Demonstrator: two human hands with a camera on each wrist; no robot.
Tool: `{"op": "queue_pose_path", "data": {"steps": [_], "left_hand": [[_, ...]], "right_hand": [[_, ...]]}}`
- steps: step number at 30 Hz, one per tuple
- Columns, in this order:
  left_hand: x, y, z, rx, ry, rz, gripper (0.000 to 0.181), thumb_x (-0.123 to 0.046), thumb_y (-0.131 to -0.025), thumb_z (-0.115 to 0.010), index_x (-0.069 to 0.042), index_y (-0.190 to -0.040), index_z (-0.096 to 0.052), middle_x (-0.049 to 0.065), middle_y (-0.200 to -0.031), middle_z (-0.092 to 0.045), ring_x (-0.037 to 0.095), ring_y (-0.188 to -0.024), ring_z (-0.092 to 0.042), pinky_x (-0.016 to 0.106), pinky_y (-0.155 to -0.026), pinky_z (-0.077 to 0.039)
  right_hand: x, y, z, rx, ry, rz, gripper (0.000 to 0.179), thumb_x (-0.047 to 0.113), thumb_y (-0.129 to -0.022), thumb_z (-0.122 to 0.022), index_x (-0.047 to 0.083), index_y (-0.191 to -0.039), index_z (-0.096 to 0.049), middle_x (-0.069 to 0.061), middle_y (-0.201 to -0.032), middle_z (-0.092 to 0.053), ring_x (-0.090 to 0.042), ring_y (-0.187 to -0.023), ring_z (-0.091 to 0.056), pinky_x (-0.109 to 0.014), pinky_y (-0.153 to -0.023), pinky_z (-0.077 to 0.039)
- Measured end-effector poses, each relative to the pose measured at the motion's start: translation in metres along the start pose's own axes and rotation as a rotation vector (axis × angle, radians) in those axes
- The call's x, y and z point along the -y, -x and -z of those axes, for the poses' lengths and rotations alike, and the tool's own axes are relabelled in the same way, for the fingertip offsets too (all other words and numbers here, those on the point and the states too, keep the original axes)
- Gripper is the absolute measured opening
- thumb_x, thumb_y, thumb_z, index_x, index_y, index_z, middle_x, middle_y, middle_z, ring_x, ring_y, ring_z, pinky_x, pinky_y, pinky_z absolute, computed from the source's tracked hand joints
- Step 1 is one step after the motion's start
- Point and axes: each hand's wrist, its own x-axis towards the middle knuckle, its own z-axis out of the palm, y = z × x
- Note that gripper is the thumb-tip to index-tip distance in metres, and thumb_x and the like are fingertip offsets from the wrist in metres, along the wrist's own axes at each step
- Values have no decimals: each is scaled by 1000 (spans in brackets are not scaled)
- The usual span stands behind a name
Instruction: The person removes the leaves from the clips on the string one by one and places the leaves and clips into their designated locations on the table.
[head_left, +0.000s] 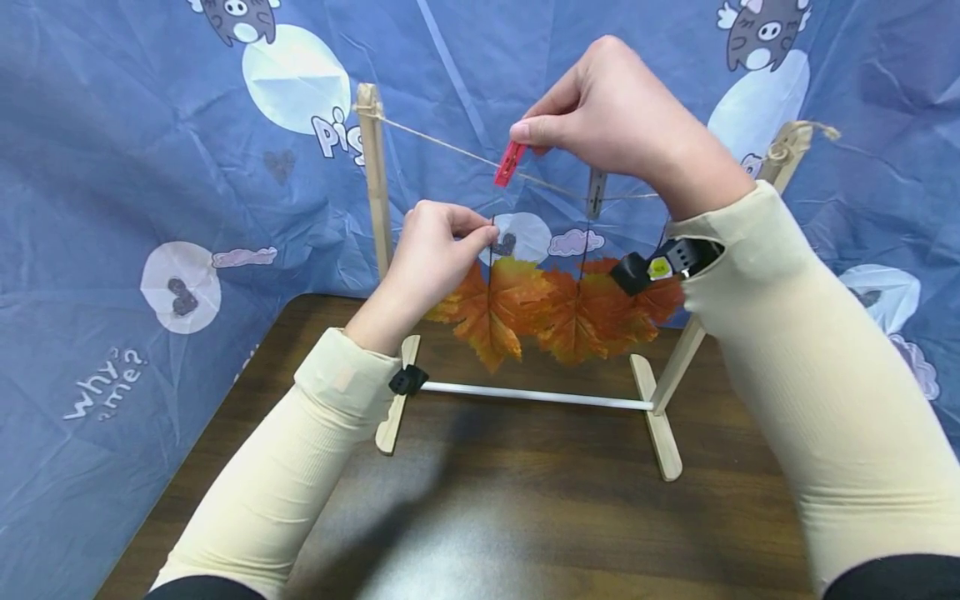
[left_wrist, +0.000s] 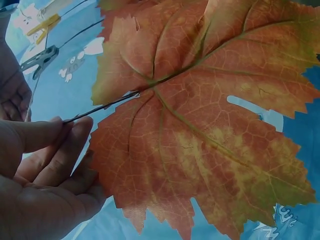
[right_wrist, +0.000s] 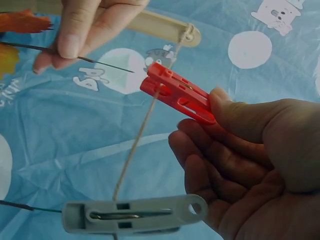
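Note:
My left hand [head_left: 442, 246] pinches the dark thin stem [left_wrist: 105, 106] of an orange-yellow maple leaf [head_left: 498, 304] between thumb and fingertips, with the leaf hanging below. Above it, my right hand [head_left: 611, 112] holds a red clothespin [head_left: 510, 163] by its handle end, thumb on one side. The clothespin's nose lies at the twine [right_wrist: 135, 145]; whether it bites the twine I cannot tell. In the right wrist view the stem's tip is just short of the nose. A grey clothespin [head_left: 596, 193] on the twine holds another leaf [head_left: 577, 321] by its stem.
The twine runs between a left wooden post [head_left: 377, 175] and a right post [head_left: 787, 154], joined low by a white rod [head_left: 532, 394]. They stand on a brown table [head_left: 540, 508] before a blue printed cloth [head_left: 97, 208]. A yellow clothespin [left_wrist: 44, 27] shows beyond the grey one.

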Motion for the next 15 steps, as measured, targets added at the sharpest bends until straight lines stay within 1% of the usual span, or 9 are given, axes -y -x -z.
{"op": "queue_pose_path", "data": {"steps": [3, 6, 10, 13, 15], "left_hand": [[2, 2, 0, 5, -6, 7, 13, -12, -95, -73, -2, -95, -81, 3, -86, -76, 14, -76, -62, 30, -68, -46], [3, 4, 0, 16, -10, 20, 13, -12, -95, -73, -2, -95, -81, 3, -85, -76, 14, -75, -61, 29, -68, -45], [5, 8, 1, 28, -13, 21, 12, -11, -94, -74, -1, -93, -81, 3, -84, -75, 14, -74, -60, 28, -68, -45], [6, 12, 3, 40, -18, 19, 13, -11, -95, -73, -1, -94, -81, 2, -83, -75, 15, -71, -58, 29, -66, -44], [7, 16, 4, 50, -28, 20, 13, -12, -95, -72, -2, -93, -81, 2, -82, -75, 15, -71, -57, 29, -65, -43]], "right_hand": [[-1, 1, 3, -20, 1, -17, 35, 42, -98, -68, 12, -109, -81, -5, -98, -76, -17, -76, -53, -34, -58, -32], [-3, 3, 5, -36, -4, -48, 36, 44, -97, -68, 13, -111, -80, -6, -101, -76, -16, -87, -56, -35, -62, -32], [-4, 6, 9, -64, -23, -80, 37, 46, -96, -69, 14, -112, -81, -6, -102, -76, -18, -88, -54, -35, -62, -32], [-3, 10, 13, -85, -42, -95, 39, 47, -96, -69, 14, -111, -81, -6, -101, -76, -17, -90, -56, -34, -66, -35], [-2, 13, 15, -97, -61, -99, 40, 48, -95, -69, 13, -111, -81, -6, -100, -76, -18, -89, -55, -34, -67, -35]]}}
